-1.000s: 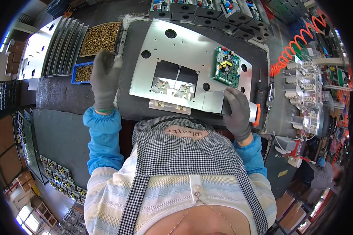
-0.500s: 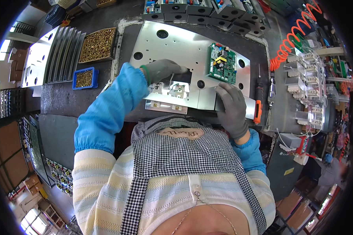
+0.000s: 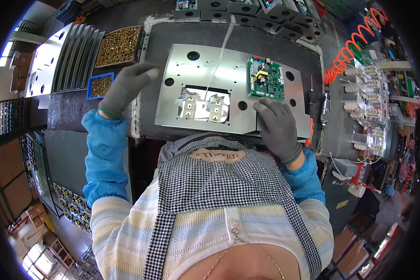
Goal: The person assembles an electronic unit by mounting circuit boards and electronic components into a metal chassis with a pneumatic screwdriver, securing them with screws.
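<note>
A silver metal plate [image 3: 210,70] with round black holes lies before me on the dark bench. A green circuit board [image 3: 266,79] sits on its right part. Through the rectangular opening, white terminal blocks [image 3: 215,109] show. My right hand [image 3: 280,128], in a grey glove, rests on the plate's near right part, just below the board, with fingers laid out on the metal. My left hand [image 3: 126,88], also gloved, hovers left of the plate near the screw trays. Its fingers are smeared by motion, and whether they hold anything is unclear.
A brown tray of brass screws [image 3: 119,45] and a smaller blue tray [image 3: 100,85] stand at the left beside upright metal plates [image 3: 74,60]. Orange-handled screwdriver [image 3: 311,128] lies right. A coiled red hose [image 3: 347,51] hangs at the right. Boxed units [image 3: 247,9] line the back.
My left hand has left the plate's opening and swung leftward. The plate has shifted nearer to me, and the terminal blocks now show within its opening. My right hand has stayed at the plate.
</note>
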Tool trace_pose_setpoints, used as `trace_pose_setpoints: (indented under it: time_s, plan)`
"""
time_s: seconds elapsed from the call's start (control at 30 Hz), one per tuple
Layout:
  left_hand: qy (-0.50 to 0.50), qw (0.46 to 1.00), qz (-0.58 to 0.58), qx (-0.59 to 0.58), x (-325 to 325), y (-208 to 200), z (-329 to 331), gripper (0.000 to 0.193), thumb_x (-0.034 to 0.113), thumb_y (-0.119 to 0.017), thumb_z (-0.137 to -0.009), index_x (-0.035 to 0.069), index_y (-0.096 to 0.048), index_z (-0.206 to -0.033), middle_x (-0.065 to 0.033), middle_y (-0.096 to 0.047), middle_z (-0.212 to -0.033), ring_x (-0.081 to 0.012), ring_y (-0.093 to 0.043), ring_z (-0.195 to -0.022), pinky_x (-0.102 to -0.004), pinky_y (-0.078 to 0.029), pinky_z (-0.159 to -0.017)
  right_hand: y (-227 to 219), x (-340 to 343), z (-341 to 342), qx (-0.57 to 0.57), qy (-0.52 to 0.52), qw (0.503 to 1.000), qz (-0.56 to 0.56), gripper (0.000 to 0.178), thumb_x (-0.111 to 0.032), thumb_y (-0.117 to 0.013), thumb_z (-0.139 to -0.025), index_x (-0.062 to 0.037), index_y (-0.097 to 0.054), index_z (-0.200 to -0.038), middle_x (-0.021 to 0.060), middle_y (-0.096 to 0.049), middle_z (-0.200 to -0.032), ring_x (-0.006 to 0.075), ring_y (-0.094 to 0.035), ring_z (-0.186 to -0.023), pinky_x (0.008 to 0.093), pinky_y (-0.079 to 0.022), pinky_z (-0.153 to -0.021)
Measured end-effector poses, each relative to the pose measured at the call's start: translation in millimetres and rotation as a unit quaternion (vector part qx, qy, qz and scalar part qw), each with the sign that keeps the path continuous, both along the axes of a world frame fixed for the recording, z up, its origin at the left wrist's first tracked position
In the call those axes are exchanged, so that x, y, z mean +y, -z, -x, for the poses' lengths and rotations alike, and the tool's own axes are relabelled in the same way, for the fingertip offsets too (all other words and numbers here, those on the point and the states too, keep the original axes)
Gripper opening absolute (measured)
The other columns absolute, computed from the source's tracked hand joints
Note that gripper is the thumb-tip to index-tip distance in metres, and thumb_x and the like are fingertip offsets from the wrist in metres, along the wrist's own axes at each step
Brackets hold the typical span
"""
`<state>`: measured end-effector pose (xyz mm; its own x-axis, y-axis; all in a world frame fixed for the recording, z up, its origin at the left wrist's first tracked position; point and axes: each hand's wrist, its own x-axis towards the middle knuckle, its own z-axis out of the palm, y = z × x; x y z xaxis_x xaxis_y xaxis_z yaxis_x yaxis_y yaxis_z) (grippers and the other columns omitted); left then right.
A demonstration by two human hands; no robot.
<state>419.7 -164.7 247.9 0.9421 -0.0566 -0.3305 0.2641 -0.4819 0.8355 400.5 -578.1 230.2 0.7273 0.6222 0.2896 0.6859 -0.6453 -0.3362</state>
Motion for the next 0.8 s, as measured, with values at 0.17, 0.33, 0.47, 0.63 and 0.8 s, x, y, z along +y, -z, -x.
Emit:
trace_pose_setpoints:
  time_s: [0.17, 0.33, 0.47, 0.63, 0.8]
  plan:
    - [-0.107, 0.988, 0.019, 0.108, -15, 70, 34, 0.058, 0.034, -0.070, -0.094, -0.001, -0.057, -0.138, -0.0194, -0.068, -0.125, -0.0254, -0.065, -0.115, -0.0342, -0.050, -0.098, 0, 1, 10, 0.012, -0.005, 1.000, 0.007, 0.045, 0.000, -0.066, -0.075, -0.0060, -0.064, -0.120, 0.0130, -0.064, -0.117, 0.0317, -0.062, -0.110, 0.0457, -0.047, -0.100]
    - [-0.150, 0.983, -0.043, 0.098, -43, 120, 49, 0.064, 0.040, -0.068, -0.093, 0.003, -0.052, -0.143, -0.0230, -0.070, -0.121, -0.0356, -0.070, -0.109, -0.0411, -0.053, -0.093, 1, 3, 13, 0.016, 0.000, 1.000, 0.012, 0.044, -0.002, -0.065, -0.075, -0.0064, -0.064, -0.119, 0.0127, -0.063, -0.117, 0.0316, -0.062, -0.109, 0.0447, -0.047, -0.100]
    - [-0.203, 0.960, -0.195, -0.002, -63, 140, 51, 0.058, 0.045, -0.065, -0.094, 0.010, -0.054, -0.139, -0.0270, -0.070, -0.115, -0.0455, -0.065, -0.111, -0.0496, -0.051, -0.094, 6, 4, 18, 0.033, 0.003, 0.999, 0.026, 0.045, -0.007, -0.067, -0.075, -0.0075, -0.064, -0.121, 0.0117, -0.063, -0.118, 0.0309, -0.062, -0.110, 0.0450, -0.046, -0.100]
    - [-0.218, 0.952, -0.216, -0.015, -68, 156, 49, 0.058, 0.048, -0.065, -0.094, 0.014, -0.056, -0.140, -0.0262, -0.070, -0.114, -0.0454, -0.065, -0.110, -0.0505, -0.050, -0.094, 21, -5, 36, 0.033, 0.010, 0.998, 0.048, 0.056, -0.020, -0.076, -0.074, -0.0080, -0.061, -0.126, 0.0118, -0.060, -0.128, 0.0329, -0.058, -0.117, 0.0491, -0.044, -0.103]
    - [-0.221, 0.954, -0.196, -0.047, -60, 163, 52, 0.052, 0.044, -0.065, -0.097, 0.009, -0.060, -0.136, -0.0232, -0.071, -0.115, -0.0410, -0.067, -0.109, -0.0453, -0.051, -0.092, 7, -67, 16, 0.099, 0.144, 0.978, -0.113, 0.081, -0.037, -0.087, -0.074, -0.0035, -0.053, -0.140, 0.0195, -0.056, -0.138, 0.0366, -0.054, -0.130, 0.0469, -0.043, -0.109]
